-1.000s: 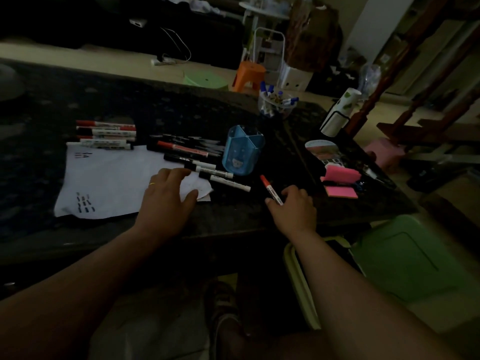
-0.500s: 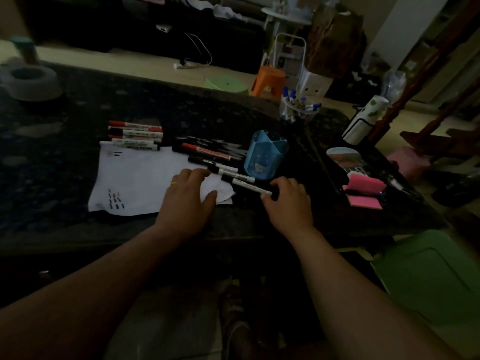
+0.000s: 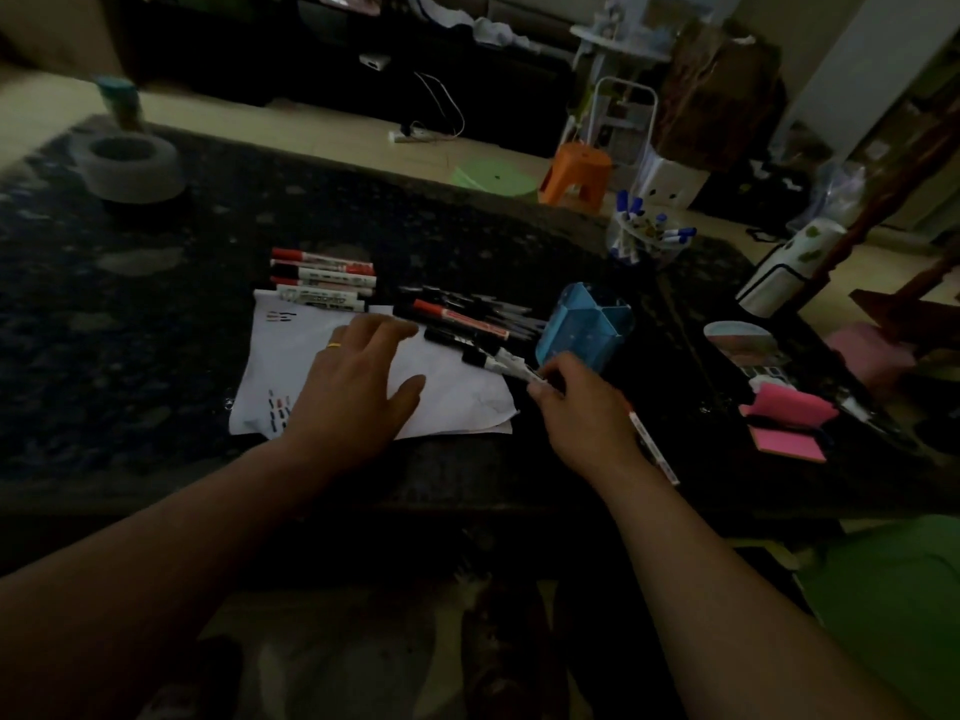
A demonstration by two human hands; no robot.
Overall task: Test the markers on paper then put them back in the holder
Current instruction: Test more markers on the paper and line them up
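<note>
Left hand lies flat on white paper sheet, fingers straight and spread, holding nothing. Right hand has its fingers curled, pinching black-capped white marker at the paper's right edge, just near of blue plastic pen holder. Second white marker barrel pokes out under that hand. Loose marker pile sits left of the holder on dark speckled worktop.

- Bare table lies open left of the paper.
- Loose markers crowd the left side of the blue holder.
- The right hand, pinching a marker, blocks its near side.
- Pink notepads sit well right.
</note>
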